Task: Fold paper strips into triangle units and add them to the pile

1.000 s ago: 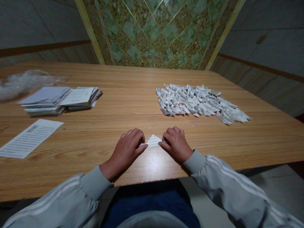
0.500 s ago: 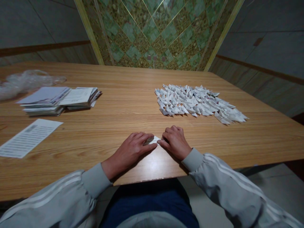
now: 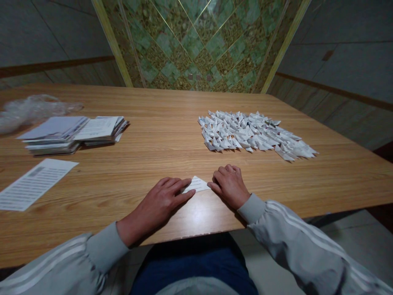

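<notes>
A small folded piece of printed paper (image 3: 197,184) lies on the table near its front edge, with a peak pointing away from me. Over its left end rests my left hand (image 3: 161,198), thumb on the near side and fingers on the far side, holding it against the table. My right hand (image 3: 230,184) has its fingers curled, and its thumb and fingertip are at the paper's right corner. The left end of the paper is hidden under my fingers.
Many small folded paper pieces (image 3: 245,131) lie massed at the back right. Two stacks of paper (image 3: 55,137) stand at the left, with a loose printed sheet (image 3: 37,184) before them and a clear plastic bag (image 3: 33,110) behind. All lie on a wooden table (image 3: 159,135).
My left hand has slid left and nearer to me, and my right hand slightly right. More of the folded paper shows between them. The view has shifted a little.
</notes>
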`<control>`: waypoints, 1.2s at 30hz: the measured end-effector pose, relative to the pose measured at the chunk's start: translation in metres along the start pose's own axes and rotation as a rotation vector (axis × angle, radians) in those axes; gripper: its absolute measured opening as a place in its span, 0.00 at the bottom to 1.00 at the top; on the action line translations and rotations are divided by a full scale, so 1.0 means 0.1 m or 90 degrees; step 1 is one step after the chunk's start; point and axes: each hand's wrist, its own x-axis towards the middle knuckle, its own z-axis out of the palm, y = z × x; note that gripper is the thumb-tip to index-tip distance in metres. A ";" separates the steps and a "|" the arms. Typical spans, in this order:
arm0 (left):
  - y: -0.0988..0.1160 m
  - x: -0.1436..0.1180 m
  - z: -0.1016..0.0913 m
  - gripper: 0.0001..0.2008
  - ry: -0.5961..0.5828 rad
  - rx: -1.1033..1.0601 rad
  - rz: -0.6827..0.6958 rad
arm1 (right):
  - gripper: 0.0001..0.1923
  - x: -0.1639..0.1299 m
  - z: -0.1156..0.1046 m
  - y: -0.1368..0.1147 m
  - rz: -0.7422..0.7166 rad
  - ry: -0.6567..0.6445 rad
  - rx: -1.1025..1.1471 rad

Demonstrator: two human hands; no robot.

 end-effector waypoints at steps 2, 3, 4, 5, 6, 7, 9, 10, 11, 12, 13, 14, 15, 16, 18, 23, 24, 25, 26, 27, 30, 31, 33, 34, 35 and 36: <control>-0.01 -0.07 -0.03 0.19 -0.001 -0.007 -0.005 | 0.12 -0.01 -0.01 0.01 0.003 0.005 -0.001; -0.01 -0.11 -0.04 0.18 -0.001 -0.012 -0.009 | 0.12 -0.01 -0.01 0.02 0.001 0.010 0.003; -0.01 -0.14 -0.05 0.18 0.000 -0.016 -0.014 | 0.10 0.00 0.00 0.02 -0.007 0.019 0.011; -0.01 -0.17 -0.05 0.17 0.002 -0.021 -0.020 | 0.09 0.00 0.00 0.01 -0.025 0.032 0.022; -0.01 -0.19 -0.06 0.16 0.006 -0.025 -0.026 | 0.08 0.01 0.01 0.01 -0.056 0.047 0.035; -0.01 -0.20 -0.06 0.15 0.011 -0.028 -0.030 | 0.07 0.02 0.03 0.00 -0.103 0.062 0.047; 0.00 -0.19 -0.07 0.14 0.031 -0.028 -0.029 | 0.07 0.03 0.05 -0.01 -0.217 0.081 0.059; 0.00 -0.16 -0.07 0.13 0.044 -0.027 -0.026 | 0.07 0.04 0.06 -0.02 -0.267 0.083 0.060; 0.01 -0.12 -0.07 0.12 0.055 -0.024 -0.022 | 0.07 0.04 0.07 -0.04 -0.301 0.081 0.060; 0.01 -0.06 -0.08 0.10 0.069 -0.018 -0.020 | 0.07 0.04 0.07 -0.05 -0.318 0.078 0.061; 0.01 0.01 -0.08 0.10 0.070 -0.013 -0.023 | 0.07 0.04 0.07 -0.06 -0.321 0.074 0.062; 0.01 0.08 -0.07 0.09 0.067 -0.006 -0.023 | 0.07 0.04 0.06 -0.07 -0.316 0.071 0.064; 0.01 0.15 -0.07 0.08 0.062 0.006 -0.025 | 0.06 0.04 0.05 -0.08 -0.310 0.067 0.066; 0.00 0.22 -0.06 0.06 0.042 0.018 -0.021 | 0.06 0.05 0.04 -0.09 -0.306 0.062 0.066; -0.02 0.33 -0.04 0.05 0.016 0.035 -0.019 | 0.09 0.06 0.02 -0.10 -0.301 0.056 0.061; -0.11 0.41 0.02 0.06 0.023 0.039 -0.026 | 0.11 0.15 0.06 -0.14 -0.269 0.085 0.009; -0.13 0.40 0.02 0.07 0.029 0.036 -0.032 | 0.11 0.18 0.08 -0.16 -0.267 0.098 -0.003; -0.15 0.40 0.03 0.07 0.036 0.031 -0.038 | 0.10 0.21 0.09 -0.17 -0.267 0.112 -0.013; -0.17 0.40 0.03 0.07 0.044 0.025 -0.046 | 0.09 0.23 0.11 -0.19 -0.269 0.125 -0.021; -0.19 0.40 0.03 0.08 0.050 0.017 -0.052 | 0.09 0.26 0.12 -0.20 -0.274 0.139 -0.025; -0.23 0.41 0.01 0.07 0.065 -0.025 -0.061 | 0.10 0.34 0.12 -0.19 -0.290 0.163 -0.015; -0.25 0.43 0.00 0.07 0.074 -0.070 -0.070 | 0.10 0.37 0.11 -0.18 -0.289 0.172 -0.002; -0.30 0.48 -0.03 0.08 0.104 -0.221 -0.124 | 0.10 0.43 0.09 -0.14 -0.274 0.190 0.036; -0.32 0.51 -0.04 0.08 0.124 -0.304 -0.163 | 0.10 0.47 0.08 -0.12 -0.265 0.196 0.058; -0.35 0.53 -0.05 0.07 0.142 -0.373 -0.202 | 0.10 0.50 0.07 -0.09 -0.257 0.197 0.080; -0.39 0.56 -0.06 0.06 0.154 -0.422 -0.234 | 0.10 0.54 0.07 -0.07 -0.248 0.191 0.101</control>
